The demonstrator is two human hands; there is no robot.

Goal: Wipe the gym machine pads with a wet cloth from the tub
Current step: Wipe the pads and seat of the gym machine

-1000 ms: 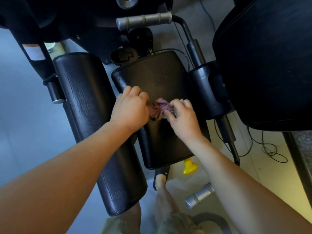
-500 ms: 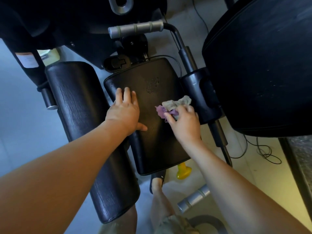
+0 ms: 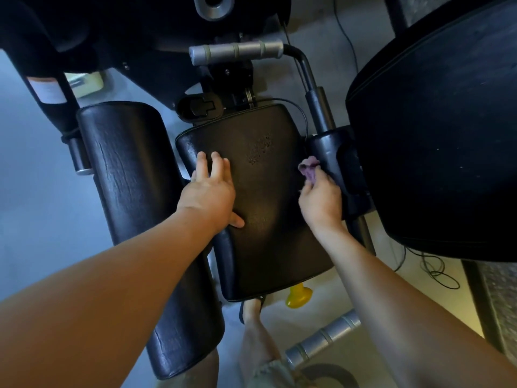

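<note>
I can make out only a purple tuft of the cloth [image 3: 309,169]. The rest is bunched inside my right hand [image 3: 321,203], whose curled fingers are mostly hidden. The cloth sits at the right edge of the flat pad [image 3: 260,208], against the black sleeve [image 3: 340,161] beside it. The big pad [image 3: 436,135] on the right is cut off by the frame. My left hand [image 3: 209,191] lies flat near the flat pad's left edge, fingers straight, thumb spread, holding nothing.
</note>
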